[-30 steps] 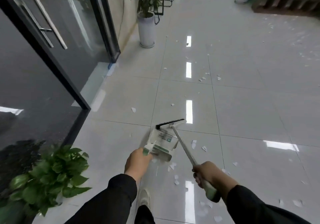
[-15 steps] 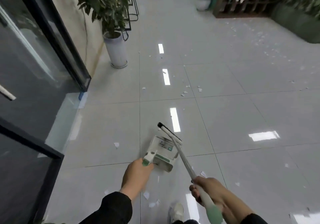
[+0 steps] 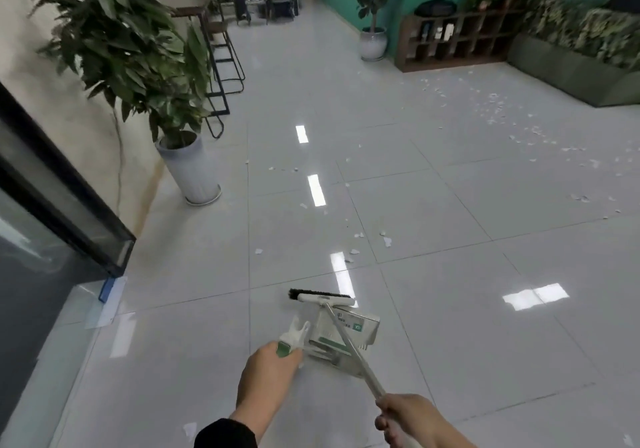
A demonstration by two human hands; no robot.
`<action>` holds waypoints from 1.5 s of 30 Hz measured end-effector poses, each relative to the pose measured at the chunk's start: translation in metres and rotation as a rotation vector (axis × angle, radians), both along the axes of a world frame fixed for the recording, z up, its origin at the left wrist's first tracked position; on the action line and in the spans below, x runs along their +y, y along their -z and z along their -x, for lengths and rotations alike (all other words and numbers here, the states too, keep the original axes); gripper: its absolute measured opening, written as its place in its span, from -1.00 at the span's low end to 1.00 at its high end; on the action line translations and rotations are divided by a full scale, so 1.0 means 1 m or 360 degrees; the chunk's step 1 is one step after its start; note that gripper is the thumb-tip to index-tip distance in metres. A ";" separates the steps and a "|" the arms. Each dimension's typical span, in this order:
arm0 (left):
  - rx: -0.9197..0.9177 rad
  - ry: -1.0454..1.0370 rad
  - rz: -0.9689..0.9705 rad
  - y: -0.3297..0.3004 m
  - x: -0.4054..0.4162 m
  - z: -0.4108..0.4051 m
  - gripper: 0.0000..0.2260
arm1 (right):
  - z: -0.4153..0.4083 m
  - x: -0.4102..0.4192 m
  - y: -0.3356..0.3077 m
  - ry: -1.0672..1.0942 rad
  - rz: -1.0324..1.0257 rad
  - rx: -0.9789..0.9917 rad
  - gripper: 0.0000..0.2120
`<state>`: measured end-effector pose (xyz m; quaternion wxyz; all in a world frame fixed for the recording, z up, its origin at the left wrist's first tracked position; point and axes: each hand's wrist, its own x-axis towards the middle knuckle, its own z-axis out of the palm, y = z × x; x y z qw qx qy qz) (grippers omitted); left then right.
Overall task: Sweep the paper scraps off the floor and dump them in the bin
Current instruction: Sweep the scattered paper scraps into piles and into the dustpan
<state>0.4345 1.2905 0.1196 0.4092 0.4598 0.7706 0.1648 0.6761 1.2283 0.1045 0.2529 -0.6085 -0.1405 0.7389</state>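
The left hand (image 3: 268, 373) grips the green-and-white handle of a dustpan (image 3: 341, 335) held above the tiled floor (image 3: 485, 309), while the right hand (image 3: 410, 420) grips the broom (image 3: 323, 298) pole. The broom's black-bristled head lies along the dustpan's far edge. Beyond the dustpan, paper scraps (image 3: 387, 241) dot the tiles; a white potted plant (image 3: 190, 170) stands far left of it.

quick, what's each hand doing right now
Left hand: grips the green-and-white handle of the white plastic dustpan.
Right hand: grips the long white handle of the black-bristled broom.
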 end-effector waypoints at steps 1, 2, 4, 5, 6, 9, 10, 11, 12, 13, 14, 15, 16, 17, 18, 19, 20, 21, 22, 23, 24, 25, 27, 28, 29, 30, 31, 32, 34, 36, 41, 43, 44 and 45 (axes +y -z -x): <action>-0.0031 0.0022 0.0001 -0.003 0.045 -0.013 -0.71 | -0.012 0.045 -0.002 -0.0003 0.0018 -0.0020 -0.86; -0.0046 0.0024 -0.0015 -0.014 0.051 -0.015 -0.70 | -0.010 0.054 -0.014 0.0039 0.0053 -0.0016 -0.86; -0.0055 0.0015 -0.0031 -0.019 0.132 -0.031 -0.67 | -0.027 0.134 -0.019 0.0043 0.0062 -0.0059 -0.86; -0.0042 0.0021 -0.0027 -0.025 0.137 -0.030 -0.66 | -0.025 0.138 -0.027 0.0089 0.0056 -0.0071 -0.87; -0.0036 0.0015 -0.0057 -0.024 0.174 -0.035 -0.66 | -0.030 0.176 -0.028 0.0085 0.0065 -0.0100 -0.88; -0.0060 0.0069 -0.0063 -0.029 0.263 -0.046 -0.67 | -0.041 0.266 -0.035 0.0167 0.0056 -0.0141 -0.91; -0.0083 0.0108 -0.0080 -0.025 0.307 -0.052 -0.69 | -0.047 0.309 -0.034 0.0179 0.0061 -0.0137 -0.92; -0.0103 0.0114 -0.0102 -0.033 0.320 -0.056 -0.72 | -0.047 0.323 -0.041 0.0234 0.0046 -0.0148 -0.93; -0.0093 0.0149 -0.0104 -0.030 0.362 -0.060 -0.74 | -0.050 0.363 -0.038 0.0248 0.0064 -0.0174 -0.93; -0.0093 0.0196 -0.0117 -0.025 0.403 -0.065 -0.76 | -0.052 0.402 -0.037 0.0289 0.0077 -0.0192 -0.93; -0.0106 0.0191 -0.0138 -0.032 0.408 -0.068 -0.76 | -0.050 0.410 -0.045 0.0347 0.0080 -0.0194 -0.92; -0.0113 0.0217 -0.0119 -0.028 0.452 -0.075 -0.75 | -0.055 0.451 -0.041 0.0371 0.0088 -0.0195 -0.92; -0.0140 0.0268 -0.0107 -0.023 0.497 -0.083 -0.74 | -0.061 0.493 -0.038 0.0397 0.0081 -0.0165 -0.93; -0.0136 0.0281 -0.0122 -0.029 0.498 -0.087 -0.73 | -0.060 0.495 -0.042 0.0451 0.0077 -0.0167 -0.93; -0.0110 0.0312 -0.0128 -0.030 0.540 -0.095 -0.72 | -0.066 0.533 -0.042 0.0458 0.0094 -0.0177 -0.93; -0.0125 0.0341 -0.0128 -0.030 0.583 -0.103 -0.72 | -0.072 0.572 -0.041 0.0472 0.0094 -0.0167 -0.93; -0.0146 0.0338 -0.0136 -0.034 0.582 -0.106 -0.72 | -0.071 0.572 -0.043 0.0513 0.0083 -0.0195 -0.93; -0.0102 0.0366 -0.0149 -0.037 0.622 -0.117 -0.72 | -0.080 0.605 -0.043 0.0547 0.0091 -0.0187 -0.94; -0.0101 0.0408 -0.0148 -0.038 0.664 -0.127 -0.72 | -0.089 0.640 -0.041 0.0566 0.0085 -0.0145 -0.94; -0.0116 0.0397 -0.0128 -0.042 0.662 -0.126 -0.71 | -0.087 0.638 -0.043 0.0592 0.0099 -0.0158 -0.93; -0.0104 0.0413 -0.0152 -0.041 0.699 -0.140 -0.70 | -0.100 0.669 -0.038 0.0606 0.0094 -0.0141 -0.93; -0.0110 0.0469 -0.0152 -0.038 0.742 -0.154 -0.69 | -0.114 0.703 -0.036 0.0634 0.0077 -0.0098 -0.93; -0.0074 0.0469 -0.0142 -0.038 0.781 -0.170 -0.69 | -0.130 0.736 -0.031 0.0677 0.0065 -0.0110 -0.93; -0.0091 0.0503 -0.0145 -0.031 0.826 -0.187 -0.69 | -0.148 0.772 -0.023 0.0683 0.0024 -0.0089 -0.93; -0.0108 0.0479 -0.0140 -0.034 0.830 -0.186 -0.70 | -0.147 0.776 -0.028 0.0707 0.0040 -0.0115 -0.93; -0.0083 0.0480 -0.0138 -0.030 0.869 -0.206 -0.70 | -0.167 0.813 -0.021 0.0690 0.0032 -0.0131 -0.93; -0.0077 0.0501 -0.0146 -0.024 0.910 -0.226 -0.71 | -0.185 0.850 -0.015 0.0666 0.0006 -0.0127 -0.91; -0.0090 0.0479 -0.0140 -0.029 0.910 -0.224 -0.71 | -0.182 0.852 -0.020 0.0698 0.0014 -0.0143 -0.89; -0.0089 0.0471 -0.0133 -0.022 0.997 -0.264 -0.71 | -0.228 0.939 -0.013 0.0605 0.0015 -0.0176 -0.83; -0.0057 0.0422 -0.0137 -0.029 1.041 -0.279 -0.70 | -0.245 0.985 -0.019 0.0553 -0.0012 -0.0239 -0.82; -0.0087 0.0409 -0.0147 -0.037 1.182 -0.327 -0.72 | -0.299 1.132 -0.030 0.0491 -0.0019 -0.0329 -0.89; -0.0082 0.0385 -0.0103 -0.028 1.274 -0.344 -0.73 | -0.325 1.232 -0.023 0.0423 0.0019 -0.0355 -0.87; -0.0098 0.0407 -0.0110 -0.036 1.279 -0.349 -0.74 | -0.328 1.233 -0.030 0.0480 0.0009 -0.0351 -0.84; -0.0081 0.0411 -0.0093 -0.030 1.330 -0.358 -0.74 | -0.340 1.284 -0.024 0.0478 0.0029 -0.0369 -0.82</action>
